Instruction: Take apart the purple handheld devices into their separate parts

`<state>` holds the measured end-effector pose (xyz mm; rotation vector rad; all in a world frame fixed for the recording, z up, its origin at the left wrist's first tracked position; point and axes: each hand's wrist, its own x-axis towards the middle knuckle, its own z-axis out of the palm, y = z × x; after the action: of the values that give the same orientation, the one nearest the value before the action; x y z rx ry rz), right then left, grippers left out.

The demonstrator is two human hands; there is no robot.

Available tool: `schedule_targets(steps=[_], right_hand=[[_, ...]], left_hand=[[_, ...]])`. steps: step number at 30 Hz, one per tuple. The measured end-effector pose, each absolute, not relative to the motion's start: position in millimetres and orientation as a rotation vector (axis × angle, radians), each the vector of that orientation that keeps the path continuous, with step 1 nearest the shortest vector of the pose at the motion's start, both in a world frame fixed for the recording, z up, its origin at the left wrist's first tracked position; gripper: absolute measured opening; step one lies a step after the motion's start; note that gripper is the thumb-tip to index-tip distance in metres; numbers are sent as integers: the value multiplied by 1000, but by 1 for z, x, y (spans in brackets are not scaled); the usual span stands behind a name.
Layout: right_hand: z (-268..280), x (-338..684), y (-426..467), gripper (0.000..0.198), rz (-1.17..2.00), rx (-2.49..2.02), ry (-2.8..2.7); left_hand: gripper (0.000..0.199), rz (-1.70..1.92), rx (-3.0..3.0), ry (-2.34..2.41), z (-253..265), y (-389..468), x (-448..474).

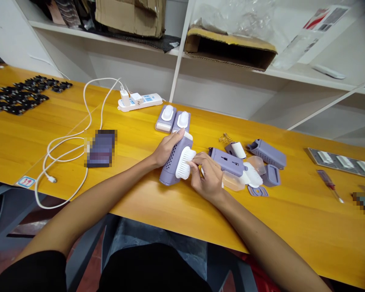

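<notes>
My left hand (pixel 167 150) is wrapped around a purple device (pixel 170 172) with a perforated side, holding it tilted above the table. On the device's face sits a white bristle brush head (pixel 185 163). My right hand (pixel 208 176) has its thumb and index finger pinched at the right edge of the bristles. Beyond the held device lie two similar purple devices with white tops, one at the left (pixel 166 117) and one partly covered by my left hand (pixel 182 119). Beside my right hand are loose parts: a purple panel (pixel 226 161), a perforated purple housing (pixel 267 154) and a white bristle piece (pixel 253 175).
A white power strip (pixel 141 102) with plugs and a looped white cable (pixel 48 152) lies at the left, near a blurred phone (pixel 101 149). Several black parts (pixel 21 93) cover the far left. At right are a screwdriver (pixel 331 185) and a metal strip (pixel 337 160). Shelves (pixel 261 93) stand behind.
</notes>
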<state>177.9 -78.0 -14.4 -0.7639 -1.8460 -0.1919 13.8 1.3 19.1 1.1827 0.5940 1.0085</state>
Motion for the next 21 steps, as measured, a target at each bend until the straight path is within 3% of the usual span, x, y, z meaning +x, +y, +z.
schedule_targets(steps=[21], right_hand=[[-15, 180, -76, 19, -162, -799, -1836]], left_hand=[[61, 1020, 1213, 570, 15, 6, 15]])
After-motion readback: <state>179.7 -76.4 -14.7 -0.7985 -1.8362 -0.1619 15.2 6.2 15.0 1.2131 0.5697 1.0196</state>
